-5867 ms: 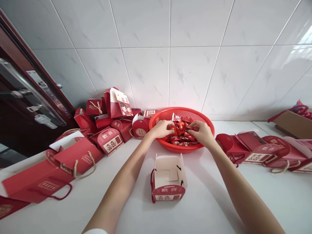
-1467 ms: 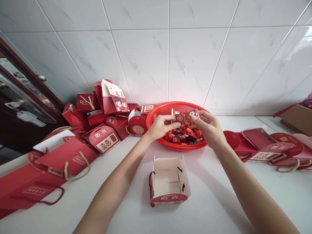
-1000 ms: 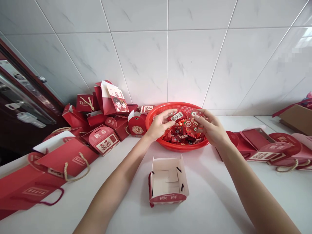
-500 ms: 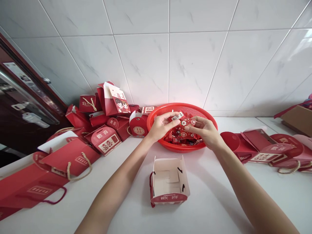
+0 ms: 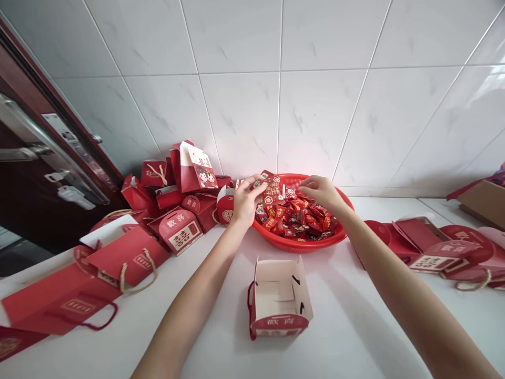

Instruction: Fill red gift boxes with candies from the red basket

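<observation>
My left hand [image 5: 246, 200] is closed on a flat red packet [image 5: 270, 190] with white flower shapes and pale lettering, over the left rim of a red plastic basket [image 5: 300, 246]. Above the basket's right part is my right hand [image 5: 323, 196], its fingers curled together; whatever they hold, if anything, is hidden. Small red wrapped sweets [image 5: 300, 218] fill the basket. In front of it stands an open red gift box [image 5: 281, 300], cream inside, with a dark red cord on its left side. No contents show in the box.
Several red gift boxes [image 5: 177, 226] line the left side, some with rope handles. More red boxes [image 5: 430, 245] sit at the right, near a brown carton [image 5: 485, 202]. A tiled wall [image 5: 315, 121] rises behind; a dark door [image 5: 43, 173] with keys is at left.
The patterned packet, held between both hands before, is now in my left hand at the basket's left. My right hand has moved apart from it, baring the sweets. The view has shifted slightly.
</observation>
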Demonstrator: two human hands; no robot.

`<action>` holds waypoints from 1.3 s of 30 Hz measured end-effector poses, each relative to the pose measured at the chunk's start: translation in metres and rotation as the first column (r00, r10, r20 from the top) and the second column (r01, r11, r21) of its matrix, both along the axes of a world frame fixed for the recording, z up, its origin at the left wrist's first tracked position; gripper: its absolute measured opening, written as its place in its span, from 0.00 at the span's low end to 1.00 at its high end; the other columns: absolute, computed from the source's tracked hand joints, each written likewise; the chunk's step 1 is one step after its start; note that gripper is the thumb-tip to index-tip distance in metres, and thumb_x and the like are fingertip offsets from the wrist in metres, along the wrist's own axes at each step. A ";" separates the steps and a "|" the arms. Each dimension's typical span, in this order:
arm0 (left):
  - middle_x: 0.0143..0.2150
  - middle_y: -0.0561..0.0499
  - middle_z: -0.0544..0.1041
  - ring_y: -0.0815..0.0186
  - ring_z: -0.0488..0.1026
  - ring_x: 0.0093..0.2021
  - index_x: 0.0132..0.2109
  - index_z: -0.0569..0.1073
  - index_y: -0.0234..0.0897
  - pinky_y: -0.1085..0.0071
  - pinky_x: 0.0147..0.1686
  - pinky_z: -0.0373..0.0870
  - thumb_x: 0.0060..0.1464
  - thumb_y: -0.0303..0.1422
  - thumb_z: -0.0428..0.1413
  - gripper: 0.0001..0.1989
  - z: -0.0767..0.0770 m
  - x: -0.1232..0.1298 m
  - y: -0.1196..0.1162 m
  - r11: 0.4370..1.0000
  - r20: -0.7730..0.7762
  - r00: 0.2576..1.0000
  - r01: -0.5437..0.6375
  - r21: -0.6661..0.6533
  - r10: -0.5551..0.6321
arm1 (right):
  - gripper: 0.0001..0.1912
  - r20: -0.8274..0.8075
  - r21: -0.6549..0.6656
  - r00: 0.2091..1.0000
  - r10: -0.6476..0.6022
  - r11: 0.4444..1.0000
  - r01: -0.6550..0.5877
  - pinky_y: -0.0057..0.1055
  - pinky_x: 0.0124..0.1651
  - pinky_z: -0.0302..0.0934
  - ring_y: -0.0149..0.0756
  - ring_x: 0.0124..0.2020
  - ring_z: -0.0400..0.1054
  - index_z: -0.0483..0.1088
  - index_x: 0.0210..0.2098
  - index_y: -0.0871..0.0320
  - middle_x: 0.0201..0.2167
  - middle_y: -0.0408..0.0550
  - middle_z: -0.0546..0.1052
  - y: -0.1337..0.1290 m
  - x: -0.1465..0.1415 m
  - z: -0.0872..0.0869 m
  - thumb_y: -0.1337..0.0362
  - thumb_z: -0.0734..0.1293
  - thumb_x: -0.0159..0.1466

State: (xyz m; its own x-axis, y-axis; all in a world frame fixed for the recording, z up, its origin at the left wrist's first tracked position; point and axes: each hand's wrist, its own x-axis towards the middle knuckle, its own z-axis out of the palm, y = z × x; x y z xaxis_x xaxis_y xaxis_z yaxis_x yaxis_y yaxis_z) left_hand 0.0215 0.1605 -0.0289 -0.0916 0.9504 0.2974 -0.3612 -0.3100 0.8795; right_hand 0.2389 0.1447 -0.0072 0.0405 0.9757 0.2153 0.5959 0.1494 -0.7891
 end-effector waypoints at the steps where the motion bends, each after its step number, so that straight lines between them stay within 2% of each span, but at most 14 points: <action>1: 0.39 0.55 0.79 0.67 0.77 0.38 0.40 0.77 0.40 0.72 0.36 0.72 0.36 0.34 0.68 0.20 -0.002 -0.002 0.003 1.000 0.025 1.000 -0.009 -0.027 0.010 | 0.08 0.037 -0.013 0.999 -0.002 1.000 0.003 0.40 0.43 0.71 0.45 0.40 0.78 0.71 0.38 0.58 0.37 0.54 0.82 0.012 -0.005 -0.001 0.62 0.71 0.60; 5: 0.37 0.55 0.77 0.68 0.75 0.35 0.40 0.74 0.40 0.74 0.32 0.68 0.37 0.34 0.67 0.19 -0.009 -0.006 0.008 0.999 0.030 0.999 -0.027 -0.046 0.028 | 0.21 0.150 -0.034 0.988 0.040 0.999 -0.035 0.42 0.49 0.68 0.54 0.50 0.75 0.72 0.39 0.57 0.42 0.56 0.82 0.044 -0.027 -0.008 0.70 0.79 0.46; 8: 0.38 0.54 0.77 0.68 0.75 0.36 0.40 0.75 0.40 0.74 0.32 0.69 0.36 0.35 0.68 0.20 -0.011 -0.006 0.008 0.999 0.031 0.999 -0.032 -0.041 0.033 | 0.21 0.180 -0.038 0.979 0.097 0.995 -0.091 0.39 0.49 0.67 0.52 0.48 0.75 0.71 0.33 0.54 0.38 0.50 0.81 0.051 -0.033 -0.013 0.74 0.78 0.41; 11: 0.42 0.53 0.77 0.66 0.75 0.41 0.40 0.75 0.40 0.71 0.38 0.71 0.34 0.35 0.69 0.22 -0.012 -0.004 0.009 0.999 0.032 0.999 -0.038 -0.020 0.038 | 0.15 0.150 -0.024 0.979 0.141 0.990 -0.139 0.35 0.46 0.66 0.46 0.42 0.73 0.65 0.22 0.54 0.28 0.44 0.77 0.050 -0.030 -0.015 0.73 0.76 0.44; 14: 0.45 0.52 0.77 0.63 0.75 0.47 0.40 0.75 0.40 0.69 0.46 0.72 0.33 0.34 0.70 0.23 -0.014 -0.002 0.011 0.999 0.033 0.998 -0.048 0.006 0.048 | 0.13 0.042 -0.020 0.980 0.196 0.981 -0.195 0.32 0.40 0.66 0.39 0.35 0.72 0.63 0.21 0.55 0.23 0.41 0.73 0.041 -0.024 -0.011 0.65 0.74 0.50; 17: 0.45 0.52 0.78 0.62 0.74 0.49 0.41 0.76 0.39 0.68 0.48 0.71 0.34 0.34 0.70 0.23 -0.015 -0.001 0.011 0.998 0.018 0.999 -0.044 0.033 0.043 | 0.10 -0.130 -0.009 0.962 0.240 0.970 -0.243 0.32 0.36 0.68 0.36 0.32 0.72 0.69 0.30 0.56 0.29 0.44 0.77 0.025 -0.021 -0.004 0.56 0.67 0.61; 20: 0.45 0.51 0.78 0.61 0.75 0.49 0.42 0.77 0.39 0.67 0.49 0.71 0.35 0.34 0.70 0.23 -0.015 -0.001 0.010 0.998 -0.011 0.999 -0.033 0.054 0.034 | 0.15 -0.289 0.020 0.929 0.230 0.972 -0.235 0.32 0.30 0.67 0.34 0.28 0.71 0.69 0.40 0.55 0.32 0.47 0.78 0.009 -0.020 0.003 0.50 0.64 0.65; 22: 0.47 0.50 0.79 0.59 0.75 0.51 0.42 0.78 0.39 0.66 0.50 0.71 0.35 0.34 0.70 0.22 -0.016 -0.001 0.009 0.997 -0.025 0.999 -0.033 0.065 0.035 | 0.17 -0.464 0.029 0.859 0.217 0.973 -0.231 0.30 0.25 0.63 0.34 0.25 0.69 0.69 0.43 0.54 0.30 0.46 0.78 0.000 -0.018 0.006 0.48 0.66 0.64; 25: 0.47 0.51 0.80 0.58 0.75 0.51 0.41 0.80 0.40 0.65 0.50 0.71 0.37 0.35 0.70 0.19 -0.015 -0.001 0.008 0.995 -0.055 0.998 -0.021 0.094 0.027 | 0.18 -0.731 0.012 0.640 0.238 0.942 -0.336 0.32 0.23 0.62 0.37 0.24 0.69 0.70 0.44 0.54 0.30 0.47 0.79 -0.007 -0.016 0.007 0.48 0.67 0.62; 28: 0.43 0.51 0.81 0.59 0.76 0.47 0.37 0.82 0.40 0.65 0.49 0.72 0.37 0.36 0.70 0.16 -0.014 -0.001 0.006 0.994 -0.087 0.996 -0.006 0.110 0.016 | 0.17 -0.830 0.058 0.480 0.284 0.900 -0.433 0.37 0.30 0.67 0.42 0.31 0.73 0.73 0.44 0.55 0.34 0.51 0.81 -0.013 -0.015 0.006 0.52 0.65 0.60; 31: 0.39 0.51 0.82 0.59 0.76 0.44 0.33 0.82 0.39 0.64 0.47 0.72 0.37 0.36 0.70 0.12 -0.012 0.000 0.004 0.994 -0.109 0.994 0.006 0.108 0.005 | 0.20 -0.849 0.147 0.416 0.326 0.902 -0.407 0.40 0.36 0.69 0.47 0.38 0.76 0.75 0.46 0.54 0.36 0.50 0.83 -0.018 -0.014 0.003 0.57 0.65 0.55; 34: 0.36 0.50 0.83 0.60 0.76 0.43 0.30 0.83 0.39 0.64 0.47 0.72 0.37 0.35 0.70 0.10 -0.011 0.000 0.003 0.995 -0.122 0.993 0.010 0.103 0.003 | 0.19 -0.836 0.164 0.443 0.322 0.919 -0.359 0.40 0.36 0.69 0.46 0.36 0.76 0.76 0.44 0.53 0.36 0.49 0.83 -0.022 -0.016 0.001 0.58 0.67 0.53; 37: 0.35 0.50 0.83 0.60 0.76 0.41 0.30 0.83 0.39 0.65 0.46 0.72 0.36 0.34 0.69 0.09 -0.012 -0.001 0.004 0.996 -0.123 0.992 0.008 0.092 0.004 | 0.13 -0.783 0.104 0.556 0.278 0.941 -0.323 0.35 0.32 0.67 0.42 0.33 0.75 0.76 0.37 0.54 0.36 0.49 0.82 -0.024 -0.019 -0.001 0.54 0.72 0.57; 39: 0.35 0.50 0.82 0.61 0.76 0.41 0.31 0.83 0.39 0.65 0.45 0.72 0.37 0.34 0.69 0.09 -0.014 -0.002 0.005 0.996 -0.118 0.993 -0.001 0.084 0.011 | 0.15 -0.741 0.099 0.619 0.261 0.954 -0.283 0.33 0.33 0.67 0.40 0.34 0.74 0.76 0.35 0.55 0.36 0.49 0.82 -0.025 -0.019 -0.003 0.50 0.75 0.57</action>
